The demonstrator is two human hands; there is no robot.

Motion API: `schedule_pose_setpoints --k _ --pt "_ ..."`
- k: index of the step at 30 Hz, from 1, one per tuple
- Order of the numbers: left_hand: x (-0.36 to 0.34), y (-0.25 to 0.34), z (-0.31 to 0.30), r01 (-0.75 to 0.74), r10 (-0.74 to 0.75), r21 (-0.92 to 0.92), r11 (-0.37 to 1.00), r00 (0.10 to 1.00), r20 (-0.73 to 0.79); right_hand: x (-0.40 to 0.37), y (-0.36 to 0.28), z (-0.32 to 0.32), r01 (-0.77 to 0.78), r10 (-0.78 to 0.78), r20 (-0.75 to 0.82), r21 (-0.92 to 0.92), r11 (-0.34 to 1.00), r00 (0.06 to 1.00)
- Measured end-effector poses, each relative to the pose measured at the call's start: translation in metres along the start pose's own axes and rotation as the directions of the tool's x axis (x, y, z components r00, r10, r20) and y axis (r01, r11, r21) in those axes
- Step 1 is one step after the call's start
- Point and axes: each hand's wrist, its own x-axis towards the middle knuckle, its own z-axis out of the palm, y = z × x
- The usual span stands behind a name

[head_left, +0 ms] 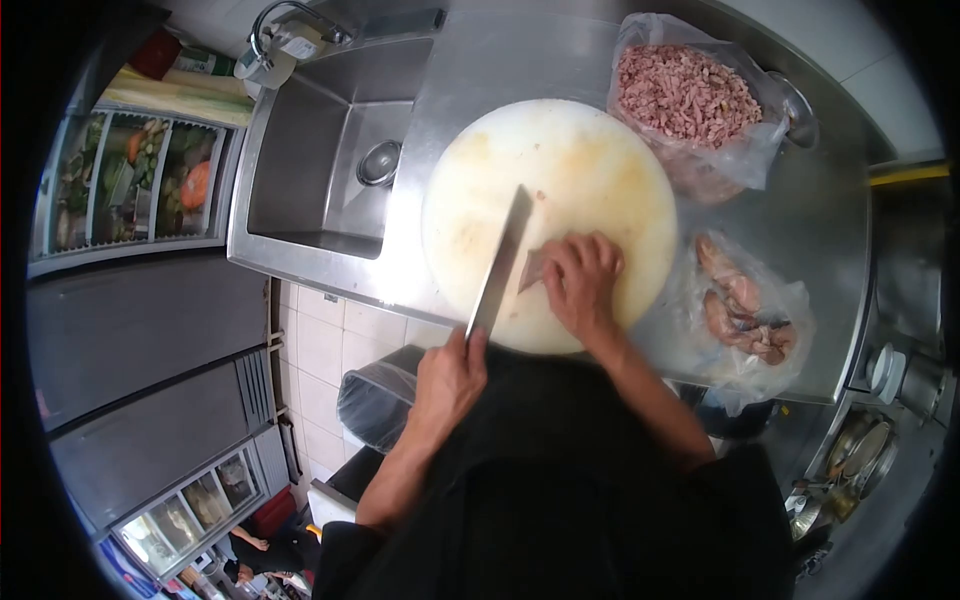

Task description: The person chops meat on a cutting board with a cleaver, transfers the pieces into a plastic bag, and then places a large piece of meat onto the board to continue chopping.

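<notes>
My left hand (450, 382) is closed round the handle of a knife (499, 262). The blade slants up and away over a round white cutting board (470, 160). On the board, my right hand (585, 278) rests with its fingers curled over a small piece of meat (531, 272). Part of that piece sticks out to the left, towards the blade but apart from it; the rest is hidden under the fingers. A few tiny meat scraps lie scattered on the board.
At the back right, a plastic bag (770, 150) holds chopped meat (685, 95). Larger meat pieces (735, 290) lie on another bag at right. A steel sink (300, 190) with a faucet (262, 35) is left. A lined bin (375, 400) stands below; a person (265, 552) is far lower left.
</notes>
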Motion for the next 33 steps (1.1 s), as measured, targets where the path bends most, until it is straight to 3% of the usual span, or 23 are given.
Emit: schedule_pose_setpoints --k 2,6,15,19,23,28,31,33 --pt "0.005 0.002 0.011 -0.132 0.133 0.025 0.991 0.990 -0.039 -0.003 0.000 0.005 -0.044 0.044 -0.015 0.002 0.999 0.999" --pt "0.017 0.028 0.007 -0.194 0.189 0.181 0.964 0.981 0.046 0.000 -0.001 0.005 -0.060 0.060 -0.023 -0.012 0.998 0.998" --pt "-0.011 0.009 0.002 -0.164 0.139 0.274 0.948 0.984 0.110 0.003 0.002 0.012 -0.065 0.068 -0.050 0.059 0.996 0.996" --pt "0.048 0.004 0.040 -0.263 0.276 0.311 0.913 0.961 0.001 0.000 0.004 0.016 -0.077 0.080 -0.026 0.103 0.992 0.996" --pt "0.119 0.053 0.059 -0.266 0.270 0.170 0.949 0.963 -0.001 -0.001 0.004 0.014 -0.080 0.091 -0.077 0.143 0.986 0.993" --pt "0.141 0.069 0.035 -0.292 0.289 0.056 0.955 0.956 0.055 -0.002 0.005 0.008 -0.094 0.108 -0.057 0.206 0.974 0.992" --pt "0.120 0.089 0.006 -0.223 0.208 0.173 0.959 0.973 0.103 -0.004 0.007 0.012 -0.126 0.136 -0.033 0.211 0.969 0.990" --pt "0.100 0.087 -0.003 -0.275 0.263 0.210 0.938 0.961 0.085 -0.003 0.005 0.012 -0.125 0.137 -0.054 0.189 0.974 0.989"
